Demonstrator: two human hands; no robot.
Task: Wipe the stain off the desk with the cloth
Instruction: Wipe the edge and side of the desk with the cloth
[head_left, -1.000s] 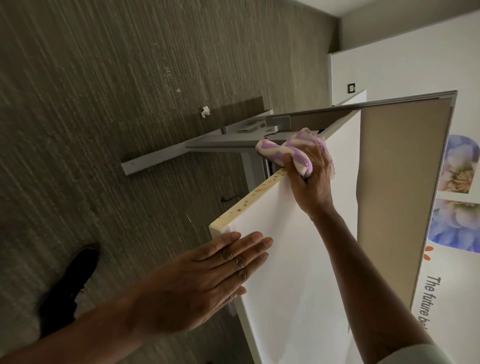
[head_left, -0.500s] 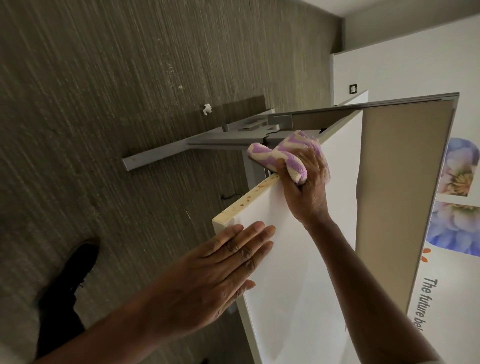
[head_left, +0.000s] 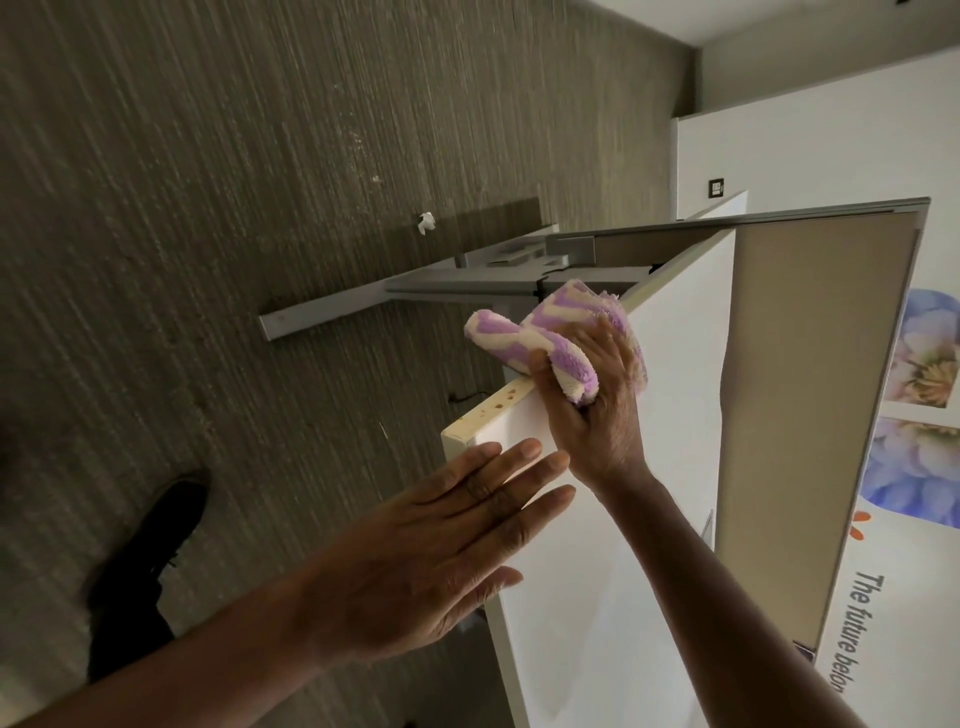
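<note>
Head view: the right hand (head_left: 597, 415), its grip curled round the purple-and-cream cloth (head_left: 540, 345), has slid along the desk (head_left: 649, 519) edge toward the flat, open left hand (head_left: 415, 561). Brown stain specks (head_left: 500, 403) still show ahead, so wiping seems unfinished.

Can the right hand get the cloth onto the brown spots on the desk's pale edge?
Probably yes: the right hand holds the cloth right beside the spots, with nothing between them.

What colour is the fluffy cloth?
The cloth has purple and cream wavy stripes, seen in the head view.
</note>
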